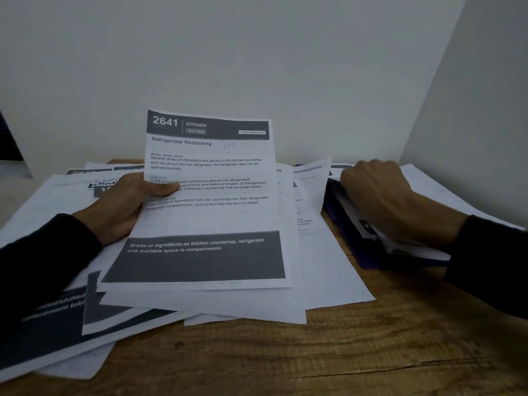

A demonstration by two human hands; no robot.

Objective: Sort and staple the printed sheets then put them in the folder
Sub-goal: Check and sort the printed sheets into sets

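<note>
Printed sheets [243,298] lie fanned in a loose overlapping heap across the wooden surface [357,352], the nearest ones hanging toward the front left edge, with dark grey blocks of white lettering showing. On top of the heap, one sheet [208,201] is raised at its far end and tilted toward the camera; it is headed "2641 KITCHEN" and "Refrigerator Restocking", with a dark grey band near its lower edge. The left hand [123,207], in a dark sleeve [43,267], holds this sheet by its left margin: its grip is closed on the paper, thumb pressed flat over the printed lines and the fingers hidden behind. To the right, a dark blue folder [371,252] lies on the surface, partly on the wood and partly among the papers, with a few sheets resting on it. The right hand [380,195] sits above the folder's far part, knuckles up and fingers curled downward; its fingertips are hidden, so I cannot tell whether that grip holds anything. More sheets [428,184] spread out past this hand toward the white wall [257,52] behind
</note>
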